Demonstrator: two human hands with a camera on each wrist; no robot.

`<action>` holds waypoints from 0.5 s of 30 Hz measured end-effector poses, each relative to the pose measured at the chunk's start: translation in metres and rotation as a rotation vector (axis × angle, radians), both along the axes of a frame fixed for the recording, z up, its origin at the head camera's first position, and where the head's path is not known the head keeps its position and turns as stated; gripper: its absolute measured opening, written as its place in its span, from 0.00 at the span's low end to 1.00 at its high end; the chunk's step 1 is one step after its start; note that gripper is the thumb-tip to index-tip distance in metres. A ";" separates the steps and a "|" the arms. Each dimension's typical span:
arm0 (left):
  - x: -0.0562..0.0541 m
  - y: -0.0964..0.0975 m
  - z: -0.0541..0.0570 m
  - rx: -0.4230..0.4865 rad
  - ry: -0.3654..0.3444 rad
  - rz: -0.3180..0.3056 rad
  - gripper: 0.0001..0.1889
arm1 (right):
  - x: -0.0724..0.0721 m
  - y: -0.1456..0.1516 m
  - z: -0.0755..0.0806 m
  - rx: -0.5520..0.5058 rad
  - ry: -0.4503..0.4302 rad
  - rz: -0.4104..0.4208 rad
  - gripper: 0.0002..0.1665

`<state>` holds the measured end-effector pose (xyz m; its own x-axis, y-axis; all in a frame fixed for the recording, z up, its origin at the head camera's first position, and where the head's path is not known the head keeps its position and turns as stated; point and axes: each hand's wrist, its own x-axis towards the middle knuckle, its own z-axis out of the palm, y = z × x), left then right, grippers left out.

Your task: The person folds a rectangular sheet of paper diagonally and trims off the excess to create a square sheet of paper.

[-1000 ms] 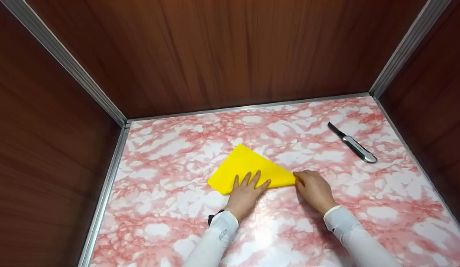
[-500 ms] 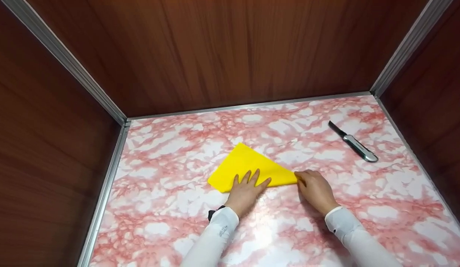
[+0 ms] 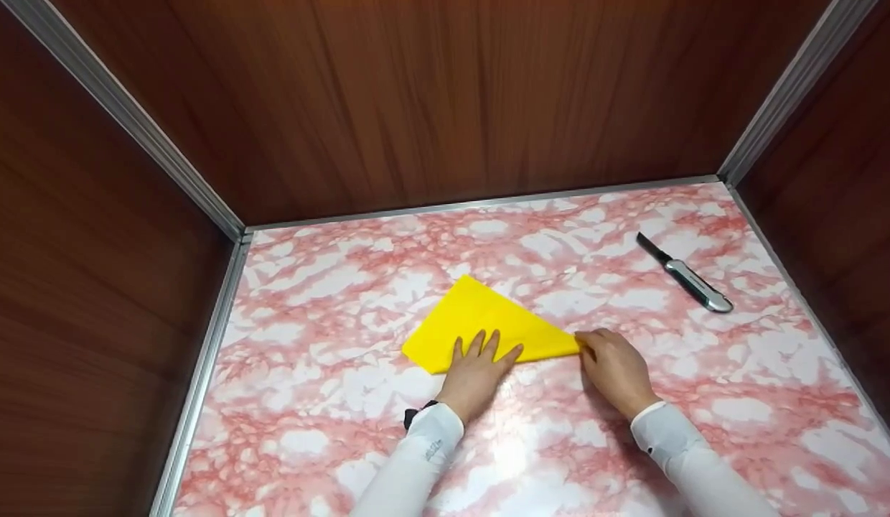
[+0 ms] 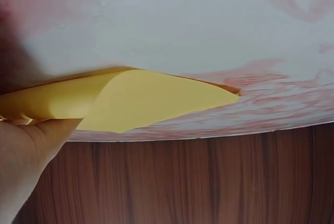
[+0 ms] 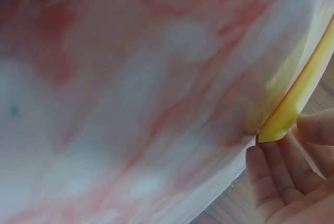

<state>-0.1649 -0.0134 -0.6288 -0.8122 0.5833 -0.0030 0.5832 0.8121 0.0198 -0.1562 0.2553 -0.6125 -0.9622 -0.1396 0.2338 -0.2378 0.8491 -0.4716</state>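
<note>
A folded sheet of yellow paper [image 3: 474, 312] lies on the table in the head view, pointed at its top and right. My left hand [image 3: 475, 375] rests on its lower part with fingers spread and straight. The left wrist view shows the paper [image 4: 156, 101] as layers that curve up from the table, with part of the hand [image 4: 26, 156] against it. At the right tip of the sheet, my right hand [image 3: 617, 370] pinches the corner. In the right wrist view the thumb and fingers of that hand [image 5: 292, 172] meet the narrow yellow corner [image 5: 279, 126].
A utility knife [image 3: 689, 280] with its dark blade out lies at the back right of the red-and-white marbled table [image 3: 330, 445]. Brown wood-grain panels [image 3: 416, 108] with metal edging stand at the back and on both sides.
My right hand has shifted slightly to the right with the paper's corner. The left hand stays spread on the sheet, and the head view has tilted a little.
</note>
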 end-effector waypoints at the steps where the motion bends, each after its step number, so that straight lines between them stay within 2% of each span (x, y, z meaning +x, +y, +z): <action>1: 0.000 0.000 -0.001 0.003 0.000 0.001 0.34 | 0.001 0.001 0.000 0.000 -0.004 -0.004 0.17; 4: 0.000 0.001 -0.002 0.003 0.001 0.003 0.34 | 0.002 0.003 0.000 0.001 -0.019 -0.014 0.18; 10: -0.001 0.002 -0.004 0.019 -0.003 0.044 0.25 | 0.004 0.006 0.000 -0.025 -0.031 -0.018 0.20; 15: 0.000 0.004 -0.004 0.026 -0.016 0.075 0.25 | 0.005 0.007 -0.001 -0.029 -0.045 -0.013 0.22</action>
